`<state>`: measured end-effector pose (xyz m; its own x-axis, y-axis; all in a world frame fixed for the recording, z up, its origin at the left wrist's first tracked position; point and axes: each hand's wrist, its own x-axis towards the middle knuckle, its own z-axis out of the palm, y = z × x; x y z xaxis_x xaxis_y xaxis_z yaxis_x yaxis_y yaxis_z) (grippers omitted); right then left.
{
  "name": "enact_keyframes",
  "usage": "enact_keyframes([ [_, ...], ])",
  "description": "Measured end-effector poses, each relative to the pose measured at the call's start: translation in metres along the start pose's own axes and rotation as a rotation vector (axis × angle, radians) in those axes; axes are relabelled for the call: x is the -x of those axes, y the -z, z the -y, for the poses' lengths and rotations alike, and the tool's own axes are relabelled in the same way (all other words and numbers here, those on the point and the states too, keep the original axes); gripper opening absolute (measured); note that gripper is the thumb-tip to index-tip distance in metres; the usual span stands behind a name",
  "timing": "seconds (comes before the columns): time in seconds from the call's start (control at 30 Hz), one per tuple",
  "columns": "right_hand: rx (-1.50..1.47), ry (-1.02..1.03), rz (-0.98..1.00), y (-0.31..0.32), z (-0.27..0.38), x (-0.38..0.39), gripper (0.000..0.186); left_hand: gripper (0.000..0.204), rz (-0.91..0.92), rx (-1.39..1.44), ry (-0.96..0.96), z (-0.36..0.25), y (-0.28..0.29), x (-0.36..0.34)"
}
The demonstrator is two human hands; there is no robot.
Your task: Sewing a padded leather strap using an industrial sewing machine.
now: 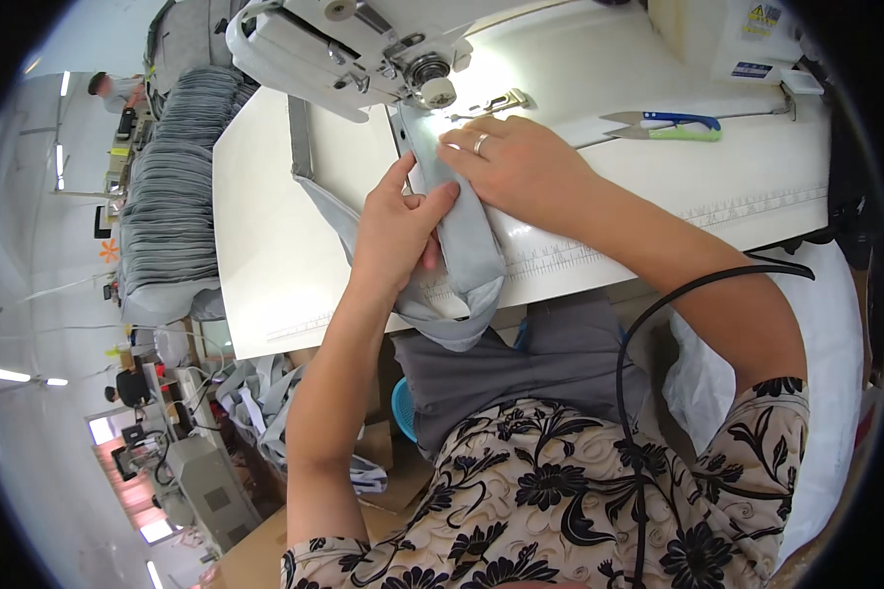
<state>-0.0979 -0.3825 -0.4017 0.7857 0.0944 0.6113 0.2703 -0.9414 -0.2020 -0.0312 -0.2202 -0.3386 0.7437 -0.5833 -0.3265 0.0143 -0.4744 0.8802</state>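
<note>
A long grey fabric strip (468,231) runs from under the sewing machine's head (403,69) toward me and loops over the table's near edge. My left hand (395,221) grips the strip's left side, thumb on top and some fingers beneath, with the index finger stretched toward the machine. On the opposite side, my right hand (521,167), wearing a ring, has its bent fingers pressed together on the strip's right edge, close to the lit needle area. Another length of the strip (326,211) lies to the left. The needle tip itself is hard to make out.
Blue- and green-handled thread snips (673,126) lie right on the white table (599,221), which has a printed ruler along its near edge. A tall stack of grey fabric pieces (172,187) stands left. A black cable (624,368) hangs across my right arm.
</note>
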Motion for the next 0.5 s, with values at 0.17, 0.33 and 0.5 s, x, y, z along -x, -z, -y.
enact_keyframes([
  [0.17,0.055,0.088,-0.124,-0.010,-0.006,0.002,0.019,0.073,0.012,-0.211,-0.014,-0.001,0.001,-0.003],
  [0.33,-0.214,-0.020,-0.011,-0.010,-0.015,0.001,0.017,0.073,-0.008,-0.384,-0.062,-0.003,-0.003,-0.001],
  [0.5,-0.004,0.143,0.001,-0.004,-0.015,0.001,0.016,0.073,-0.065,-0.618,-0.239,0.011,-0.011,0.002],
])
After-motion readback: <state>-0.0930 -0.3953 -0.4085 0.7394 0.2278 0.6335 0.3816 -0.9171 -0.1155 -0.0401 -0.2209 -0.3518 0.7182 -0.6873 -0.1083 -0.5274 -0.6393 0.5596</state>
